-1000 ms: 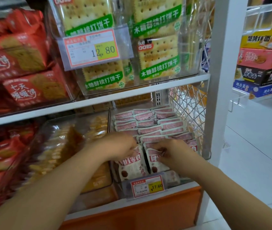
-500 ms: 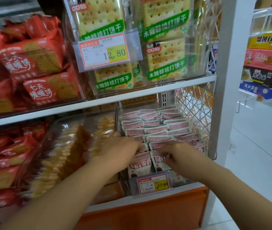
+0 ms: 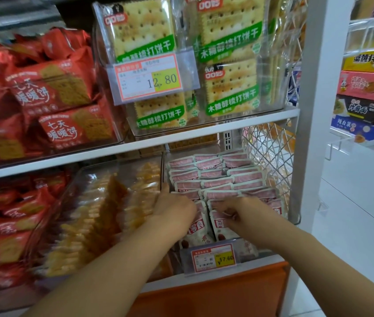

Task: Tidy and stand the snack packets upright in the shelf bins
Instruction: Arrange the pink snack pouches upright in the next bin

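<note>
Several pink-and-white snack packets point(image 3: 218, 177) stand in rows in a clear bin point(image 3: 245, 252) on the lower shelf, right side. My left hand point(image 3: 174, 211) reaches into the bin's left front part, its fingers hidden among the front packets. My right hand point(image 3: 243, 213) is over the front row, its fingers curled and pinching the top edge of a front packet point(image 3: 221, 227). The front packets stand upright, lower than the rows behind.
A clear bin of yellow-orange biscuit packs point(image 3: 103, 216) sits just left. Red packets point(image 3: 5, 223) fill the far left. Green-label cracker packs point(image 3: 229, 88) stand on the upper shelf point(image 3: 181, 136). A wire mesh side point(image 3: 270, 161) and white post point(image 3: 316, 110) close the right.
The camera view has shifted left and slightly down. Both hands stay in the front of the pink packet bin, with small finger movement among the front packets.
</note>
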